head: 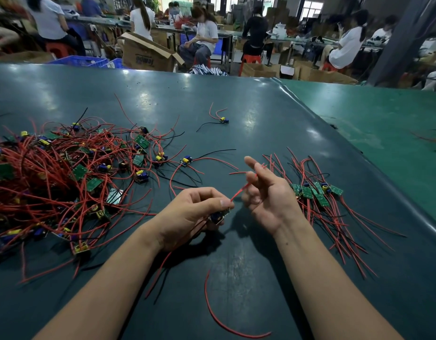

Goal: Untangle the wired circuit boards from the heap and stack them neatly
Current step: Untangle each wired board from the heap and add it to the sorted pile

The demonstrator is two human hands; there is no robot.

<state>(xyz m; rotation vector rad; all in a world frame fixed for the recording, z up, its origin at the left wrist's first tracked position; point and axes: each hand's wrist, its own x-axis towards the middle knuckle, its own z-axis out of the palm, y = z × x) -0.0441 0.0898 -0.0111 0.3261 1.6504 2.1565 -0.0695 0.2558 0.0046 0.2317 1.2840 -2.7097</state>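
Loose red wire [226, 325], left hand [187, 214] grasping circuit board [219, 215], right hand [266, 195] fingers released, box lettering unreadable.

- Your dark green table [236, 99] carries a tangled heap [55, 173] at left.
- A neat stack [315, 192] lies right.
- One lone board [224, 120] sits far, a loose red wire [219, 320] near.

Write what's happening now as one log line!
left hand: grips small wired circuit board | right hand: red wire runs to its fingers | heap: left | neat stack: right
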